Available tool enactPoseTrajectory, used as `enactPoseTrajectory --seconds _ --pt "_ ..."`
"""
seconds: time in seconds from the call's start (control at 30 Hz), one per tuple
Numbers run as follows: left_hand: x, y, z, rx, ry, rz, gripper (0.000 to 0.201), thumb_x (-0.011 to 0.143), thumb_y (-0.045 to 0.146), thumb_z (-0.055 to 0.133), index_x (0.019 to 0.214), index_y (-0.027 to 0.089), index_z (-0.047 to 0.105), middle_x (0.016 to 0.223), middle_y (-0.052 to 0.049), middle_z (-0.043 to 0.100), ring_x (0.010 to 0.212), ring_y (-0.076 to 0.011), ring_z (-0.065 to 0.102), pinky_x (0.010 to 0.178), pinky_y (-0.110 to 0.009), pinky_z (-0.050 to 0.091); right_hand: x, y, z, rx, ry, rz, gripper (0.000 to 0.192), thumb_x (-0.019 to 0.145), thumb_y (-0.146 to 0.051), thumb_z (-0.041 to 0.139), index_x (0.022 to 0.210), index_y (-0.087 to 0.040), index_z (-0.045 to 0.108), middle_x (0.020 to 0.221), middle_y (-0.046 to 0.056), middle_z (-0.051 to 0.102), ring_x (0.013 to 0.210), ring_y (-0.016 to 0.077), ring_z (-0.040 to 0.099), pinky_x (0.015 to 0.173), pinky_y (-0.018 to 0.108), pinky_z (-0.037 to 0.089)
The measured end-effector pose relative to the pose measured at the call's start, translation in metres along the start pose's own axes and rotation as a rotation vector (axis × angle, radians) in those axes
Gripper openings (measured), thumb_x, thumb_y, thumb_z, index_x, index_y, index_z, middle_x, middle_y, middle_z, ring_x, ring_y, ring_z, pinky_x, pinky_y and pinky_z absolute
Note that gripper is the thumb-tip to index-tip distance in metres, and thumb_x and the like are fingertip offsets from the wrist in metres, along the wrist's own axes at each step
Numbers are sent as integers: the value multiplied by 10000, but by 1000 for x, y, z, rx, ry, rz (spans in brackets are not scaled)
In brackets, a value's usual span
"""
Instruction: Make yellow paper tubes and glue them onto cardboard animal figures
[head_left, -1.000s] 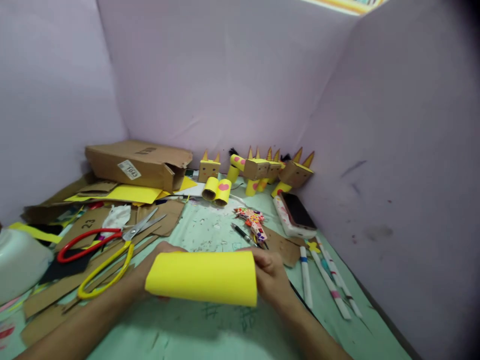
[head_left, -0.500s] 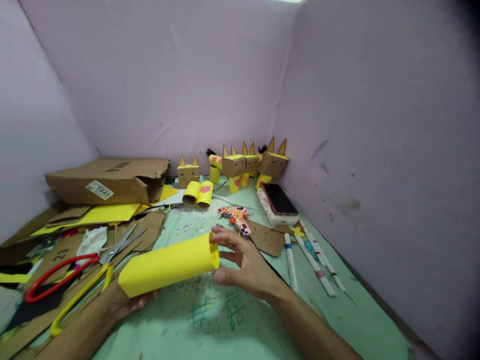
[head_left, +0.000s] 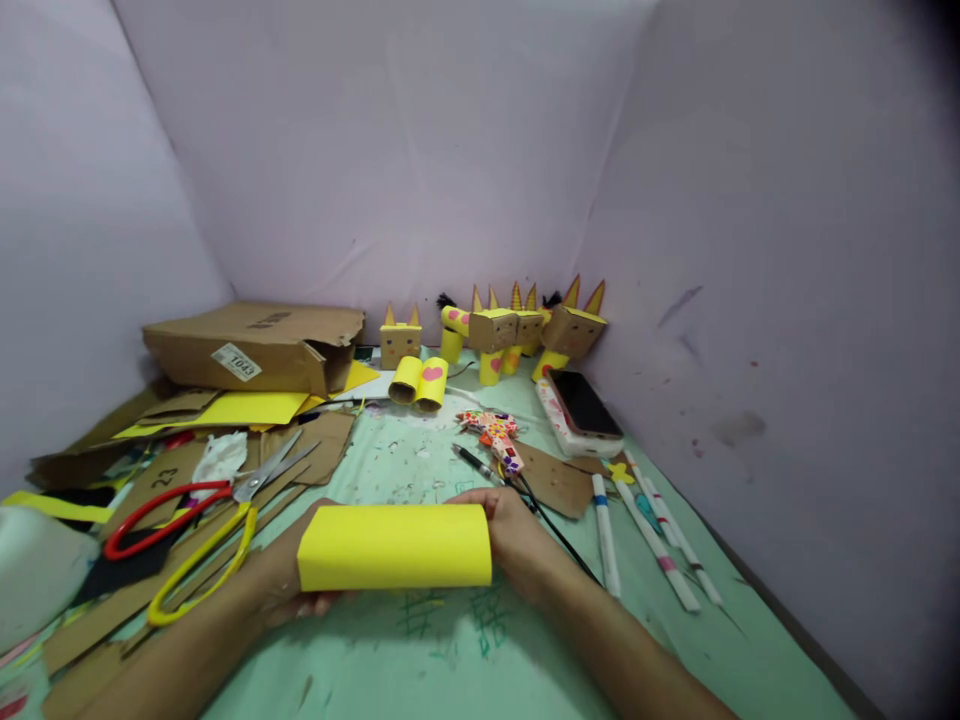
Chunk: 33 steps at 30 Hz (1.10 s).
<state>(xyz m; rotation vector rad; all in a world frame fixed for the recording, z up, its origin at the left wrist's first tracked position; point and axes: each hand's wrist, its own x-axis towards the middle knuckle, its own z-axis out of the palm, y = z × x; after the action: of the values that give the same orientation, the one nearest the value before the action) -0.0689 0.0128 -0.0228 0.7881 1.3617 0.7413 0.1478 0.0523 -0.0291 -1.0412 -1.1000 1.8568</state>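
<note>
A: Now, you have the rolled tube of yellow paper lying level just above the green mat, your left hand closed round its left end and your right hand closed round its right end.

B: How should you hold it?

A: Lightly, I'd say. Thin paper will likely crease, so keep both ends pinched evenly and the overlap from springing open.

B: What lies past the tube?

A: Left of it, the red-and-yellow-handled scissors on cardboard scraps; right of it, white marker pens. Well behind it stand the small cardboard-box animal figures with yellow horns.

B: What differs from half a second ago?

A: Then the tube sat tilted, your right hand open at its mouth. It's level now, and gripped.
</note>
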Motion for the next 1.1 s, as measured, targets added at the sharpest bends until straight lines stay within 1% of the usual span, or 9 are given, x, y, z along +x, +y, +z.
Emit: enactPoseTrajectory --seconds 0.1,0.27,0.4,0.53,0.73,0.83,0.93,1.03,1.1 --pt "-6 5 6 77 35 3 217 489 379 529 564 176 554 302 0 552 205 -65 371 236 -125 159 2 7 0 -5 17 22 212 493 -218 767 666 -112 704 523 19 659 467 122 585 498 219 429" --pt "-8 5 8 149 -7 42 166 508 305 528 505 145 572 307 1 537 225 -53 376 243 -120 175 3 15 0 -13 -8 10 166 536 -233 743 598 -84 701 457 24 628 377 89 514 413 190 364" --pt "-5 4 9 8 13 109 171 554 287 564 596 124 600 348 -4 567 248 -63 419 253 -118 219 4 19 -1 8 40 -69 150 548 -227 733 585 -86 699 479 26 638 415 101 544 410 184 360" --pt "3 9 4 -156 12 172 176 658 301 573 652 126 587 416 -13 600 264 -60 431 259 -122 240 3 15 1 59 118 -108 151 517 -222 741 589 -98 694 493 31 647 441 133 576 418 205 408" --pt "15 13 -7 -363 1 169 290 829 292 451 795 74 639 502 -68 627 300 -91 475 272 -163 299 3 4 1 200 284 -151 218 530 -305 728 688 -169 663 530 -8 655 456 122 582 412 193 444" --pt "17 11 -6 -381 17 146 351 875 293 389 780 71 644 488 -67 615 301 -100 484 272 -169 303 5 3 -2 330 346 -90 248 537 -304 745 737 -200 642 558 -20 661 479 118 594 423 186 460" --pt "17 8 -3 -366 22 149 355 875 317 400 763 82 641 487 -61 614 303 -106 492 266 -171 299 5 1 -4 416 368 -12 250 520 -265 769 713 -198 625 542 -15 651 468 113 585 407 175 455" --pt "16 7 0 -350 33 170 309 842 323 468 760 81 642 493 -60 620 309 -100 495 276 -166 309 3 0 -2 412 356 -22 257 535 -282 769 738 -208 629 545 -23 643 467 106 573 401 166 444" --pt "14 7 1 -335 24 197 279 809 332 522 766 84 640 507 -57 627 318 -93 497 286 -160 314 1 1 1 390 355 -73 271 524 -293 773 744 -217 636 557 -31 643 475 102 565 413 169 444"
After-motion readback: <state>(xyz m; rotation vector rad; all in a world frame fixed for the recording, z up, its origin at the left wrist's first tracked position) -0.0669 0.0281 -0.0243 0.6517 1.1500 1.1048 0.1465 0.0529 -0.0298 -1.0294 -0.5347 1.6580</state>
